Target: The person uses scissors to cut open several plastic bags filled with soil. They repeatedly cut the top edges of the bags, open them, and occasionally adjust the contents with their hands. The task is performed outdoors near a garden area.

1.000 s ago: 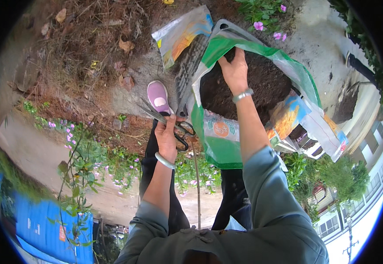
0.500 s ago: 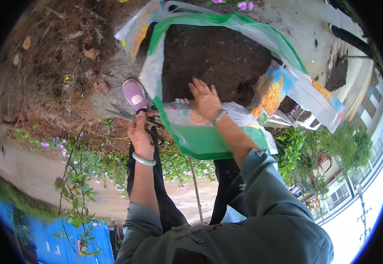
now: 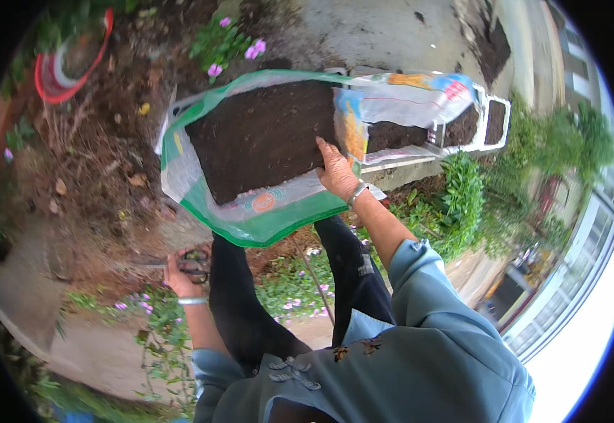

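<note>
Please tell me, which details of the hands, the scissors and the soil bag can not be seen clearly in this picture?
- Scissors, head view: the blades are thin and blurred; whether they are open or closed cannot be told.
- Left hand: its fingers wrap the handles, so the grip is hidden.
- Right hand: fingertips lie at the soil edge of the green bag; whether they pinch the plastic is unclear.
- White planter: partly covered by a second bag.
</note>
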`<action>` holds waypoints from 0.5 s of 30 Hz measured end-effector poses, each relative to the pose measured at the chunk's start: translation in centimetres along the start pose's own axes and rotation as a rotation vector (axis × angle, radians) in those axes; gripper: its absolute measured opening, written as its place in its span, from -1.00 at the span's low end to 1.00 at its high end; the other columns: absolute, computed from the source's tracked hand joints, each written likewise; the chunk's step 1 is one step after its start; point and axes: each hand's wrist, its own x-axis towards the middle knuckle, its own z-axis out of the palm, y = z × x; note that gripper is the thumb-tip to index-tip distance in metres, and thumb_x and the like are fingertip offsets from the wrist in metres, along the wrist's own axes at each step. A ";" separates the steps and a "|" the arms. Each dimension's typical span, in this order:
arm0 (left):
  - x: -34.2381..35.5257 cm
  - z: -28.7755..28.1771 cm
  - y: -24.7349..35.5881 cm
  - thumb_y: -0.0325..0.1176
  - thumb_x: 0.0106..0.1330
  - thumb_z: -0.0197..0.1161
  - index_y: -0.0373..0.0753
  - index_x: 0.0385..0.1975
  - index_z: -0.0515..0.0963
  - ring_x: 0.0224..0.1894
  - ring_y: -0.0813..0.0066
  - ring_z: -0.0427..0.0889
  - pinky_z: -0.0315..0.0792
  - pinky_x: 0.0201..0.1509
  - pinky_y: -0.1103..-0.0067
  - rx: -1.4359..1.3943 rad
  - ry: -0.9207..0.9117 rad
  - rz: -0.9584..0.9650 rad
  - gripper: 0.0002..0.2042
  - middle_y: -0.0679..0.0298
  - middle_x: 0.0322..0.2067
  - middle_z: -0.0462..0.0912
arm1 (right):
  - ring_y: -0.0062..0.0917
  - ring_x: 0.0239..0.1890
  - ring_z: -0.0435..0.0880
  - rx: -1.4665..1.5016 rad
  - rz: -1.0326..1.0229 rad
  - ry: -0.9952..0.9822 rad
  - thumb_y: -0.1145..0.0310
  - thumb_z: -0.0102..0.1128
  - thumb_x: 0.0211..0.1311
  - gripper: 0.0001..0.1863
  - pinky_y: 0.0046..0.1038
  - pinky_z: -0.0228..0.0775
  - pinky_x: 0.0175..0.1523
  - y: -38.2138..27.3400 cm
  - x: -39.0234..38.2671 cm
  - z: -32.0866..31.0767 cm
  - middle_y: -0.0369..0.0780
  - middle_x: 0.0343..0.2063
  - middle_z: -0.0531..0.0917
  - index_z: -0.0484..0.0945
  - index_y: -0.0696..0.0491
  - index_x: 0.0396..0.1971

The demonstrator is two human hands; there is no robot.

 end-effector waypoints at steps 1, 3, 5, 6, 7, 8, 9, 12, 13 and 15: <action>-0.3 -1.5 1.3 -0.14 0.41 -0.04 -0.28 -0.37 0.62 -0.61 0.55 0.46 0.35 -0.66 0.64 0.043 -0.014 0.009 -0.64 0.29 -0.59 0.53 | -0.07 -0.40 0.63 -0.005 -0.006 0.025 0.34 0.26 0.05 -0.83 -0.14 0.49 -0.18 -0.7 0.0 -1.1 -0.01 -0.56 0.62 0.63 0.09 -0.37; -1.7 -3.8 4.4 -0.13 0.42 -0.05 -0.30 -0.40 0.60 -0.66 0.54 0.46 0.38 -0.69 0.62 0.121 0.059 0.105 -0.61 0.28 -0.61 0.53 | -0.06 -0.41 0.62 -0.060 0.107 -0.091 0.29 0.24 0.09 -0.80 -0.14 0.47 -0.24 -2.6 -0.1 -5.3 0.02 -0.57 0.61 0.62 0.13 -0.45; 0.0 -8.0 5.1 -0.19 0.38 0.04 -0.29 -0.39 0.58 -0.67 0.62 0.39 0.28 -0.69 0.64 0.075 -0.032 0.126 -0.70 0.23 -0.49 0.65 | -0.06 -0.41 0.62 -0.120 0.154 -0.113 0.20 0.22 0.10 -0.72 -0.11 0.47 -0.23 -3.6 -1.0 -10.0 0.00 -0.58 0.61 0.58 0.11 -0.62; -0.9 -8.5 6.4 -0.19 0.37 0.04 -0.29 -0.40 0.58 -0.67 0.60 0.39 0.29 -0.67 0.62 0.118 -0.071 0.104 -0.70 0.23 -0.49 0.65 | -0.06 -0.41 0.62 -0.102 0.208 -0.101 0.22 0.21 0.11 -0.75 -0.10 0.45 -0.25 -2.7 -2.6 -11.5 0.02 -0.53 0.63 0.59 0.11 -0.56; -1.9 -9.4 8.0 -0.19 0.36 0.04 -0.29 -0.42 0.57 -0.67 0.59 0.39 0.29 -0.65 0.60 0.166 -0.095 0.090 -0.70 0.23 -0.48 0.66 | -0.05 -0.37 0.62 -0.072 0.298 -0.111 0.30 0.15 0.11 -0.82 -0.10 0.46 -0.22 -3.2 -3.8 -13.2 0.02 -0.49 0.63 0.60 0.10 -0.48; -1.8 -10.6 8.1 -0.19 0.35 0.05 -0.28 -0.44 0.56 -0.67 0.59 0.38 0.29 -0.65 0.60 0.222 -0.092 0.118 -0.71 0.23 -0.49 0.65 | -0.05 -0.29 0.63 -0.060 0.343 -0.065 0.44 0.06 0.07 -0.84 -0.11 0.46 -0.16 -1.1 -6.1 -13.6 0.03 -0.42 0.64 0.60 0.11 -0.38; -1.5 -11.0 8.3 -0.19 0.34 0.05 -0.27 -0.46 0.55 -0.68 0.58 0.38 0.29 -0.64 0.60 0.285 -0.091 0.145 -0.72 0.24 -0.51 0.64 | -0.04 -0.22 0.62 -0.033 0.337 0.043 0.53 0.00 0.03 -0.78 -0.11 0.45 -0.10 0.0 -9.1 -15.1 0.05 -0.36 0.64 0.60 0.12 -0.33; -2.3 -14.3 10.9 -0.26 0.19 0.09 -0.23 -0.49 0.53 -0.65 0.47 0.43 0.32 -0.58 0.55 0.410 -0.058 0.051 -0.82 0.26 -0.54 0.60 | -0.02 -0.22 0.62 -0.026 0.545 0.000 0.42 0.05 0.06 -0.79 -0.13 0.45 -0.08 -0.8 -14.8 -18.1 0.08 -0.35 0.64 0.59 0.14 -0.32; -1.9 -15.3 11.0 -0.26 0.20 0.08 -0.23 -0.50 0.53 -0.64 0.45 0.44 0.32 -0.58 0.55 0.415 -0.079 0.059 -0.81 0.25 -0.55 0.60 | -0.01 -0.23 0.62 0.021 0.548 0.017 0.34 0.10 0.06 -0.77 -0.14 0.46 -0.08 -0.1 -17.2 -18.4 0.09 -0.39 0.64 0.59 0.15 -0.34; -1.7 -17.4 11.9 -0.26 0.21 0.06 -0.24 -0.50 0.52 -0.64 0.43 0.45 0.33 -0.57 0.53 0.449 -0.098 0.078 -0.80 0.23 -0.56 0.59 | -0.02 -0.22 0.62 0.031 0.569 -0.065 0.33 0.11 0.06 -0.75 -0.16 0.47 -0.06 -0.5 -20.6 -18.7 0.10 -0.37 0.64 0.62 0.16 -0.33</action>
